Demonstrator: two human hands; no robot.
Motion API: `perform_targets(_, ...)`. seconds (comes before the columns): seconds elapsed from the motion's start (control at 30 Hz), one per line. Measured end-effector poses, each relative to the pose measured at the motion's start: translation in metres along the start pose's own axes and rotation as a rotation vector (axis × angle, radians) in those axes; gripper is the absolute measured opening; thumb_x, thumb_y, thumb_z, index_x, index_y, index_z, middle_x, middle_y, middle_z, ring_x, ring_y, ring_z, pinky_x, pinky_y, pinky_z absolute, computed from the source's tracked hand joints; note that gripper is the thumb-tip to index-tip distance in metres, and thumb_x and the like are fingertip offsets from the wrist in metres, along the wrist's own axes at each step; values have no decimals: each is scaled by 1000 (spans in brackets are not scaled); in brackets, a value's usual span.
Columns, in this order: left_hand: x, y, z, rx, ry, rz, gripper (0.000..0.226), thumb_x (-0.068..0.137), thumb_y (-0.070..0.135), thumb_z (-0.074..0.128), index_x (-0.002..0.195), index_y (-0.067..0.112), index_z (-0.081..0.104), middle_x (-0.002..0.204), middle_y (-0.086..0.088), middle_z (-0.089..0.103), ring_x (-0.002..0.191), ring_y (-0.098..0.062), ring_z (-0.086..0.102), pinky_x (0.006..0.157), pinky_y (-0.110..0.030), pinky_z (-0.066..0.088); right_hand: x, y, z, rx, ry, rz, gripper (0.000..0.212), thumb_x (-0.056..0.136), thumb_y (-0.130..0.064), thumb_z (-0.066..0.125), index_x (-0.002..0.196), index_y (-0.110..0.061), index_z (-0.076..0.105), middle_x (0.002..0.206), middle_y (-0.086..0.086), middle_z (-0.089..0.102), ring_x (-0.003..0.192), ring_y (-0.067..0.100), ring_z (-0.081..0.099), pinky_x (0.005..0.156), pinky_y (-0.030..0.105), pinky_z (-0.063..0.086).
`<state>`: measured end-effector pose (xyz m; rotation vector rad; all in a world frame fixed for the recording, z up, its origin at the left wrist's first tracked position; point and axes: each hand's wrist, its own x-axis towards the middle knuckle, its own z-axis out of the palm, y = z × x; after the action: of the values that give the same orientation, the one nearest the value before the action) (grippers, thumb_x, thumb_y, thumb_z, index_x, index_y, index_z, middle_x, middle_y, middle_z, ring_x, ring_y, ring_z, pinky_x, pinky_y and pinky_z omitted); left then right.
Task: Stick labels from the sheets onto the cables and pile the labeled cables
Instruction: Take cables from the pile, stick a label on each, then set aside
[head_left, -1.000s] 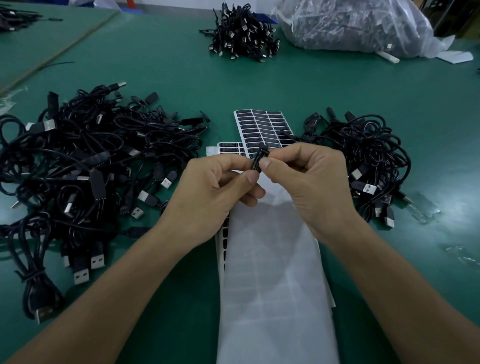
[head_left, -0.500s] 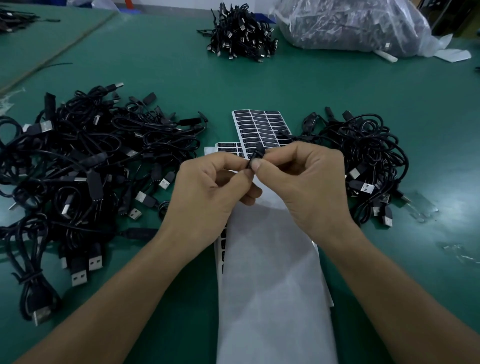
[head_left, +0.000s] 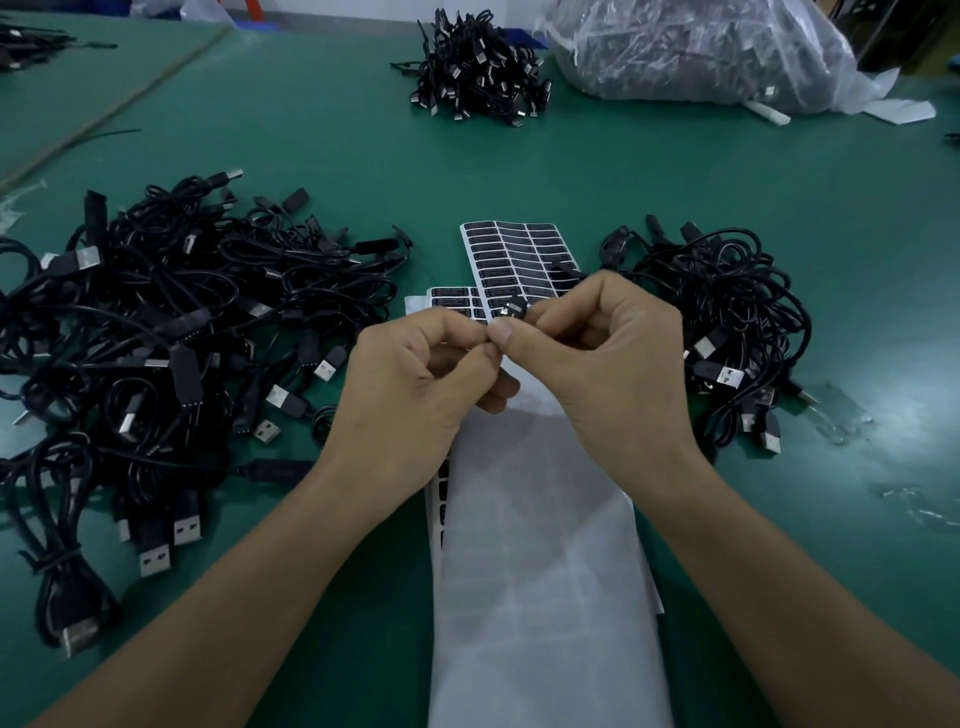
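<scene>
My left hand (head_left: 415, 379) and my right hand (head_left: 613, 358) meet fingertip to fingertip above the label sheets. Between them they pinch a small black cable end (head_left: 514, 307); most of that cable is hidden by my fingers. A sheet of black labels (head_left: 514, 254) lies just beyond my hands, and a second label sheet (head_left: 452, 299) pokes out to its left. A big heap of black USB cables (head_left: 171, 353) covers the table on the left. A smaller cable pile (head_left: 727, 322) lies to the right of my right hand.
White backing sheets (head_left: 545, 571) stretch from under my hands toward me. At the far side sit another cable bundle (head_left: 478, 73) and a clear plastic bag of cables (head_left: 696, 47). The green table mat (head_left: 571, 166) shows between the piles. Bits of clear film (head_left: 841, 415) lie at the right.
My hands stayed together and barely shifted. The fingertips turned the black cable end slightly, so it now sits a little further above the thumbs.
</scene>
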<state>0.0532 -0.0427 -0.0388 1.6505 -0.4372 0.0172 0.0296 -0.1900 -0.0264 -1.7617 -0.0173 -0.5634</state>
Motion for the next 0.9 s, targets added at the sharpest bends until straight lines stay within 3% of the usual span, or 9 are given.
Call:
perform_targets(0.17,0,-1,1,-21,5,-19,17,95,2,64,83,13,69,68,3,75,59,-11,70,60,-17,54,3,2,0,116,-39,35,37,75,-10,85,95,-27,59,75,-3,71,68,9,67,65,20,52)
perform_targets(0.27,0,-2,1,-23,14,-25,16,94,4,65,82,13,69,68,3,75,59,-12,70,60,-18,54,2,3,-2,4,-77,-49,42,80,-14,81,108,-40,62,80,-6,68,73,7,66,68,25,54)
perform_targets(0.37,0,-2,0,-12,13,-19,15,95,7,66,83,15,70,69,2,75,60,-15,71,61,-20,56,1,6,-3,-188,-104,-146,34,87,-19,75,117,-33,68,92,-13,61,82,4,60,71,16,47)
perform_targets(0.7,0,-3,0,8,10,-25,17,96,4,63,86,17,68,69,4,75,58,-13,70,59,-17,53,5,10,-9,-457,-95,-367,24,89,-14,72,113,-18,74,103,-1,55,93,3,50,81,7,36)
perform_targets(0.9,0,-4,-1,-3,3,-28,15,97,7,62,90,18,69,71,2,75,61,-15,71,63,-23,57,4,8,-8,-352,-87,-345,13,86,-10,75,97,-16,76,102,-3,57,95,-3,52,77,9,38)
